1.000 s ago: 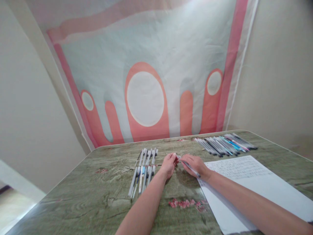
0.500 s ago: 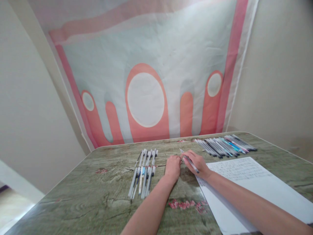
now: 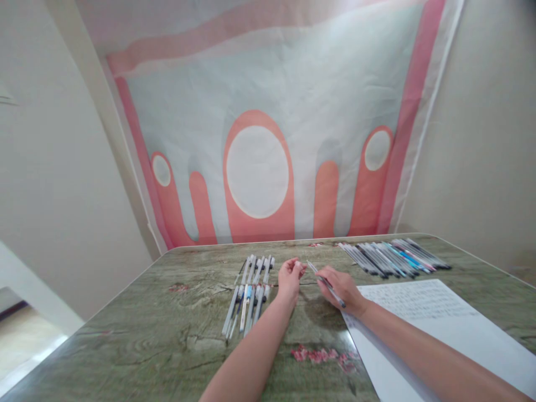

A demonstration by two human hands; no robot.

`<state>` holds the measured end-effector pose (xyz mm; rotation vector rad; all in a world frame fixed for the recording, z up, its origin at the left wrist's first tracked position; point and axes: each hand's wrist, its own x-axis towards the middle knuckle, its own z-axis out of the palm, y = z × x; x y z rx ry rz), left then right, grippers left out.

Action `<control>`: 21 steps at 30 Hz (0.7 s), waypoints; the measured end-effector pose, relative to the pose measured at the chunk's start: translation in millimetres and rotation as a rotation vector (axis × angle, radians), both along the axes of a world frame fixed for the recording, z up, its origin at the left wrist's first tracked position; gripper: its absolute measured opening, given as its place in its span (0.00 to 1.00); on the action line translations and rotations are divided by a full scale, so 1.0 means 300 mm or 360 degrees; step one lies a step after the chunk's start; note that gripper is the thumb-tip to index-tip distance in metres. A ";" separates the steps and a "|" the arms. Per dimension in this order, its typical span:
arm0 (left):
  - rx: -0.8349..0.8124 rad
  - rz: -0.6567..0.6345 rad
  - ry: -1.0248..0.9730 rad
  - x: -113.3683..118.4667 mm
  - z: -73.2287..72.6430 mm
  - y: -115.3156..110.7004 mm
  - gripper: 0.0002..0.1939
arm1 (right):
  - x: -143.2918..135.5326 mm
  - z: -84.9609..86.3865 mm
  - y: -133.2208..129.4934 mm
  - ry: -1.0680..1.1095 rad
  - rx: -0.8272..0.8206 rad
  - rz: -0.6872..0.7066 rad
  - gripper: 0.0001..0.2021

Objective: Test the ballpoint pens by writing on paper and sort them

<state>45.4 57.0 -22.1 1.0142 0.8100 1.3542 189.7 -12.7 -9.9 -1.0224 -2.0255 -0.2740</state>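
Between both hands, the right hand [image 3: 341,286] grips a pen [image 3: 325,283], tip aimed up-left toward the left hand [image 3: 290,277], whose pinched fingers [image 3: 298,268] may hold its cap.

My arms bare from elbow down, no sleeves in view. My left hand [image 3: 290,277] and right hand [image 3: 344,286] ungloved. No rings, watch or bracelets seen on fingers or wrists. Nails short, unpainted as far as visible.

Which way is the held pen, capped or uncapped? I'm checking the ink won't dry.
Uncapped, it seems: the pen in the right hand ends in a bare thin tip. Whether the left hand holds its cap, cannot tell.
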 end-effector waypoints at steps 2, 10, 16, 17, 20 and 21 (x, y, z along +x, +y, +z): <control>-0.0198 0.0009 -0.0331 -0.007 0.000 0.009 0.08 | -0.006 -0.002 -0.002 -0.0084 0.0037 0.0065 0.09; -0.0407 -0.0081 -0.0531 -0.021 0.024 -0.009 0.06 | -0.018 0.013 -0.011 -0.0191 0.0100 0.0142 0.10; -0.0412 -0.0215 -0.0450 -0.007 0.018 -0.020 0.08 | -0.012 0.022 -0.014 -0.0203 -0.0021 0.0146 0.13; -0.0411 -0.0229 -0.0431 -0.005 0.017 -0.023 0.08 | -0.012 0.025 -0.016 -0.0202 -0.0021 0.0144 0.14; -0.0399 -0.0262 -0.0375 0.001 0.021 -0.034 0.10 | -0.014 0.031 -0.020 -0.0199 0.0004 0.0132 0.14; -0.0392 -0.0270 -0.0366 0.003 0.024 -0.039 0.11 | -0.014 0.031 -0.020 -0.0200 0.0013 0.0123 0.14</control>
